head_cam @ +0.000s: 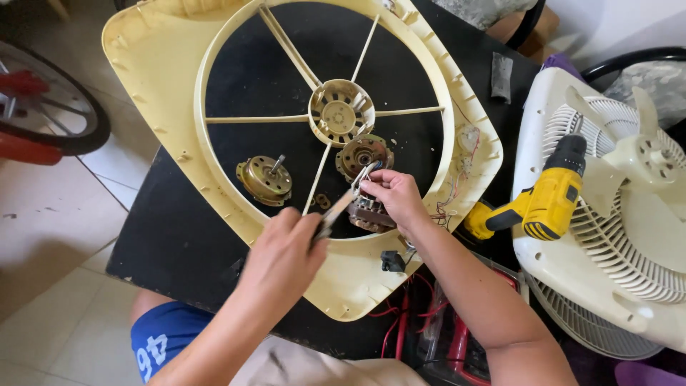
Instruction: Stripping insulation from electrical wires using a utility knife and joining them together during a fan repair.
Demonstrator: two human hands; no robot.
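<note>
Left hand [286, 246]: grip closed around the handle of a slim metal tool [341, 206], likely pliers or a brush; the exact kind cannot be told. The tool's shaft runs up and away from this grip to the motor part.

Right hand [393, 194]: grip closed on a small motor stator [368, 213] with dark windings, fingers wrapped over its top. The tool's tip meets the part just at these fingertips.

Fan housing [157, 86]: cream plastic, square with a round opening and spokes to a central hub, lying flat beneath both grips on the black desk [179, 243].

Motor end cap [363, 152]: round, metal, just beyond the right grip, inside the opening.

Second motor cover [266, 179]: brass-coloured, with a shaft standing up, beyond the left grip and to its left side.

Cordless drill [547, 200]: yellow and black, well to the right of the right grip, resting against a white fan grille [607, 250].

Red wires [389, 311]: near the person, under the right forearm.
</note>
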